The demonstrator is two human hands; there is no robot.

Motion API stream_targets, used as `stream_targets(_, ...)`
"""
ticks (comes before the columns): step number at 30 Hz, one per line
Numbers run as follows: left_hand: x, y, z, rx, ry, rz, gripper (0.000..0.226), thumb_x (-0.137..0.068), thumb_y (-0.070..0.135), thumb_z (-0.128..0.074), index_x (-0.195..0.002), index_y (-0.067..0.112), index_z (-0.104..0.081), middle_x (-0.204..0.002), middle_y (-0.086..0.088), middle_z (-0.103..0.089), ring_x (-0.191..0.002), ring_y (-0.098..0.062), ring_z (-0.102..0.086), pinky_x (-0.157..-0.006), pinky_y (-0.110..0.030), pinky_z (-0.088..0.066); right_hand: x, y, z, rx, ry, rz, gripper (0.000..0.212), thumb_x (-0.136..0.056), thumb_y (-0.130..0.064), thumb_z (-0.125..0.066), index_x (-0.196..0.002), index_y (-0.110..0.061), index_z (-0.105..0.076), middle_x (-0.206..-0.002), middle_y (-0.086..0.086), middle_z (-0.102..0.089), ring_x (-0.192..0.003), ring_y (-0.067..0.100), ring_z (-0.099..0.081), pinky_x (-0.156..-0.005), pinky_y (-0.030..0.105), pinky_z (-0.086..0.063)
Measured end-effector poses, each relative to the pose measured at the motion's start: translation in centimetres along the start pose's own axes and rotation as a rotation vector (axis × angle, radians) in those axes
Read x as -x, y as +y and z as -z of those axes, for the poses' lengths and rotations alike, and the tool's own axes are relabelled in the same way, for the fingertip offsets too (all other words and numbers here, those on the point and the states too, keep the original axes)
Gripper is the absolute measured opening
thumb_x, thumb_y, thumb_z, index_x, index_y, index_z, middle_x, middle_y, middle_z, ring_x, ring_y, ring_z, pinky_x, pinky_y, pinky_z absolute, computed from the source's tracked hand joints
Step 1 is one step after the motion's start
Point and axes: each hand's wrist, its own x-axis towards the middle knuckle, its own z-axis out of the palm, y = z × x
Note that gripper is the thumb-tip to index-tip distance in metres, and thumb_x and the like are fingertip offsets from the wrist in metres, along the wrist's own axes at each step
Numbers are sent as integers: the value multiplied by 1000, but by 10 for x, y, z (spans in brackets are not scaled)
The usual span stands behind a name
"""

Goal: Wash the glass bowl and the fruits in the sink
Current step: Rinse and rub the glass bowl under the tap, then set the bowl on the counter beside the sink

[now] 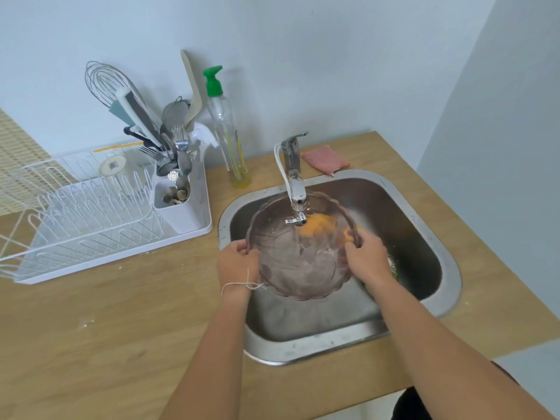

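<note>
Currently the glass bowl point(298, 259) is held tilted over the sink point(448, 268), under the faucet point(295, 189). Its scalloped rim is gripped at one side by the curled fingers of the left hand point(238, 262) and at the other by the right hand point(368, 257). Orange fruits point(318, 225) are seen through the glass, blurred. A soap bottle point(227, 131) and pink cloth point(325, 159) are set on the wooden counter point(106, 313) behind, a white dish rack point(75, 213) to the left.

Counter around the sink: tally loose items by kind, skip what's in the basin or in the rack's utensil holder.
Soap bottle: 1
Pink scrub pad: 1
White dish rack: 1
Total: 3
</note>
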Motion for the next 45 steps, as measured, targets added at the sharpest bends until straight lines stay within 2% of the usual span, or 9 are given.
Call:
stream_targets(4,10,23,32,-33,90,-53,17,-84,18,-66,-98,20,-74,-87,3,-72,-82,-13,-65,-78,-25,-46,15,13,-40,-296,-211,-296,12,-93,-5,-56,-88,-12,-66,-81,14,-70,-66,31,-68,-64,58,-63)
stream_targets(8,15,50,52,-128,111,-133,5,-82,26,-68,-81,25,-72,-74,9,-68,-78,-15,-64,-75,-25,-46,35,6,-63,-350,-430,-485,15,-97,5,-53,-93,-5,-64,-81,14,-67,-46,18,-64,-36,25,-50)
stream_targets(16,27,82,72,-259,193,-282,19,-76,36,-66,-73,18,-73,-73,6,-73,-77,-21,-66,-75,-30,-53,45,-23,-69,-264,-564,-474,10,-98,0,-52,-98,-1,-62,-72,15,-63,-35,12,-57,-30,15,-38)
stream_targets(20,25,68,106,-147,227,-186,14,-78,42,-69,-79,28,-69,-75,15,-69,-80,-15,-65,-77,-27,-49,52,-49,-65,-173,-574,-350,10,-91,2,-57,-90,-7,-57,-70,12,-57,-36,12,-48,-33,14,-27)
stream_targets(25,19,-5,164,-35,254,-15,20,-78,36,-69,-83,19,-77,-74,4,-75,-83,-24,-75,-71,-33,-57,81,-84,-73,-130,-568,-123,20,-92,4,-52,-81,-11,-61,-65,11,-66,-45,22,-55,-39,23,-42)
stream_targets(32,34,-59,223,-34,339,125,19,-83,15,-61,-71,26,-70,-77,-14,-76,-82,-35,-72,-78,-45,-59,128,-99,-129,-24,-638,64,22,-94,-9,-49,-110,-18,-61,-93,11,-74,-68,39,-76,-51,39,-61)
stream_targets(36,19,-100,256,-3,386,160,33,-66,27,-53,-89,20,-76,-77,-8,-77,-80,-33,-74,-79,-52,-61,153,-105,-150,-65,-765,116,26,-98,-10,-50,-120,-21,-58,-106,6,-70,-72,29,-77,-57,41,-64)
stream_targets(40,26,-94,259,-94,378,144,15,-72,29,-53,-66,24,-65,-72,-12,-72,-78,-38,-70,-77,-49,-59,156,-107,-160,-162,-811,48,29,-98,-13,-55,-124,-24,-57,-115,6,-67,-77,26,-78,-65,46,-66)
stream_targets(45,41,-66,223,-334,518,-31,37,-95,25,-57,-121,-1,-62,-123,-24,-62,-119,-41,-54,-98,-44,-42,146,-99,-148,-201,-709,31,52,-102,-23,-56,-152,-19,-44,-116,9,-63,-82,28,-74,-65,44,-65)
